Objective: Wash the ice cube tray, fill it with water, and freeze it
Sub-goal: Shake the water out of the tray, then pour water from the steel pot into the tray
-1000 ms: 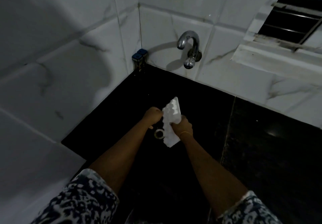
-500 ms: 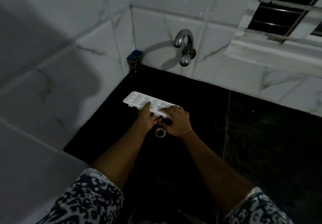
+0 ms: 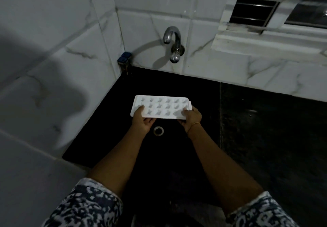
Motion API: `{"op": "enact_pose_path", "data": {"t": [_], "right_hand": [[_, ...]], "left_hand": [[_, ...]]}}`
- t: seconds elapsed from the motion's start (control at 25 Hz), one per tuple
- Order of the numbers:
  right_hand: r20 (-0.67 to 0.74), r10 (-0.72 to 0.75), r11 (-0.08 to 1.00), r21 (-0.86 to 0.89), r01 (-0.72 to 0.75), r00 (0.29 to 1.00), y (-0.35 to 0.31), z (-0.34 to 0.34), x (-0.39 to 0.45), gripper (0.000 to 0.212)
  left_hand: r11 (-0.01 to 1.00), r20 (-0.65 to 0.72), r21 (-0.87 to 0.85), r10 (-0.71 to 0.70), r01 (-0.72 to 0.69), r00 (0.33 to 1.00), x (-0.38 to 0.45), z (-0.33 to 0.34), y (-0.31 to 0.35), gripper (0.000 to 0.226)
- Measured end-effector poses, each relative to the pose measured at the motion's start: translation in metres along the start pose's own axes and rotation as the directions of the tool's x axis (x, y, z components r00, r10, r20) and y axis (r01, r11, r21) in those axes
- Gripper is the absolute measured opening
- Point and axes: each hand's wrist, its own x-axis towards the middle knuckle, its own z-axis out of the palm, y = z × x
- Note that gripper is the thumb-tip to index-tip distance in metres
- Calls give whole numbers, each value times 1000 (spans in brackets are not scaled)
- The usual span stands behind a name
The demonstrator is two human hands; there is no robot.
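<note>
A white ice cube tray (image 3: pixel 161 107) is held level, cavities up, over the black sink floor (image 3: pixel 113 138). My left hand (image 3: pixel 144 120) grips its near left corner, thumb on top. My right hand (image 3: pixel 191 119), with a thin gold bangle at the wrist, grips its near right corner. The chrome tap (image 3: pixel 172 43) juts from the tiled wall beyond the tray, and no water shows at its spout. The round drain (image 3: pixel 158 130) lies just below the tray, between my wrists.
A small dark container with blue lids (image 3: pixel 124 63) stands in the back left corner. White marble-look tiles (image 3: pixel 53 78) wall the sink at left and back. A dark counter (image 3: pixel 274 129) lies to the right, under a barred window (image 3: pixel 276 5).
The tray went from upright on its end, to lying angled in the sink, to level and square across. My hands moved to its two near corners.
</note>
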Motion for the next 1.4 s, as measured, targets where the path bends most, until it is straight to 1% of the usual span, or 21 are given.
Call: {"op": "enact_pose_path", "data": {"t": [0.08,0.2,0.32,0.4,0.48,0.52,0.6,0.72,0.8,0.92,1.12,1.2,1.32,1.4], "right_hand": [[12,42,997,69,-43,999,-10,-27,-5,46],[14,77,985,156,-79,997,-19,-78,-15,46],[-144,44,980,198,-15,989,-23,-137,-38,42],[-291,-2,976,208,65,957,-25,-183,-57,33],[-391,-39,966,219,134,920,-27,-236,-77,20],[-420,-56,963,215,160,906,-29,-263,-87,18],[-486,-79,957,208,203,870,-32,-326,-105,19],[-583,-109,952,173,254,805,-39,-413,-127,25],[-661,-93,954,154,257,745,-46,-470,-138,28],[-753,-80,945,152,291,653,-57,-544,-152,29],[-839,-89,912,148,382,537,-95,-643,-152,28],[-859,-85,899,153,411,505,-113,-687,-146,26],[-868,-103,890,137,434,485,-144,-752,-136,26],[-885,-113,885,117,451,451,-161,-795,-132,28]], "left_hand": [[998,-10,62,11,-10,1000,-7,3,-4,41],[983,-1,179,25,-25,1000,-24,28,-31,46],[957,73,287,23,-43,997,-45,51,-77,47],[937,125,348,-33,-13,992,-65,65,-119,47],[925,95,376,-101,58,990,-84,81,-168,42],[916,69,386,-147,110,987,-95,90,-193,41],[877,54,438,-244,197,968,-115,112,-243,38],[784,33,581,-289,217,957,-140,145,-312,28],[731,36,666,-232,150,972,-158,172,-357,21],[647,110,762,-186,38,976,-178,214,-426,27],[591,231,801,-166,-91,959,-198,289,-526,29],[578,271,806,-167,-128,948,-203,322,-569,28],[561,296,812,-159,-160,942,-206,373,-632,27],[545,316,820,-174,-176,933,-213,409,-674,26]]}}
